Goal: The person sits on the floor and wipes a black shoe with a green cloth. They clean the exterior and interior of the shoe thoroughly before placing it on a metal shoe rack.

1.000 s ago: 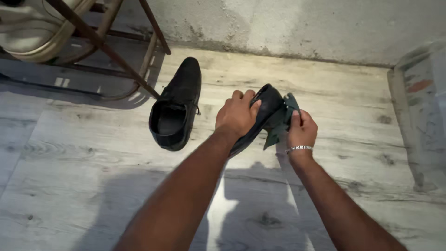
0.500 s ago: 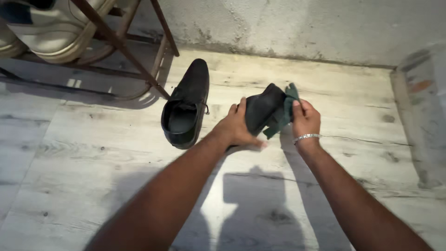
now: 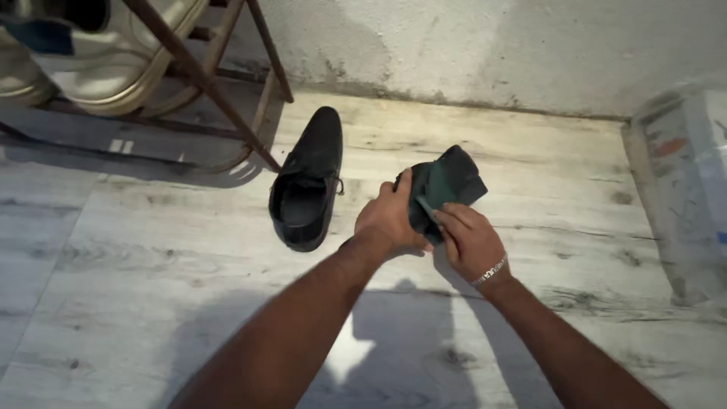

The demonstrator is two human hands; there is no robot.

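Pale wood-look floor (image 3: 151, 288) runs up to a rough whitewashed wall (image 3: 469, 45), with sunlight throwing the shadow of the person's arms across the boards.

Both hands work above the floor, near the middle of the view. The left hand (image 3: 390, 220) wraps around a black shoe (image 3: 454, 178) from the heel side, its grip pressed tight on the shoe, thumb up along the edge. The shoe is lifted off the floor, its toe pointing up and to the right, away from the person. The right hand (image 3: 469, 242), with a silver bracelet (image 3: 491, 270) at the wrist, pinches a dark green cloth (image 3: 433, 198) between its fingers and holds it flat against the side of the shoe.

Just left of the hands, the second black shoe (image 3: 307, 182) lies on the floor, its opening towards the person and its toe towards the wall; it touches neither hand.

At the upper left stands a shoe rack (image 3: 219, 83) of brown rods, and a pair of cream-coloured shoes (image 3: 113, 60) rests on it. At the right edge stands a pale, printed sack (image 3: 681, 189), set well apart from the hands.
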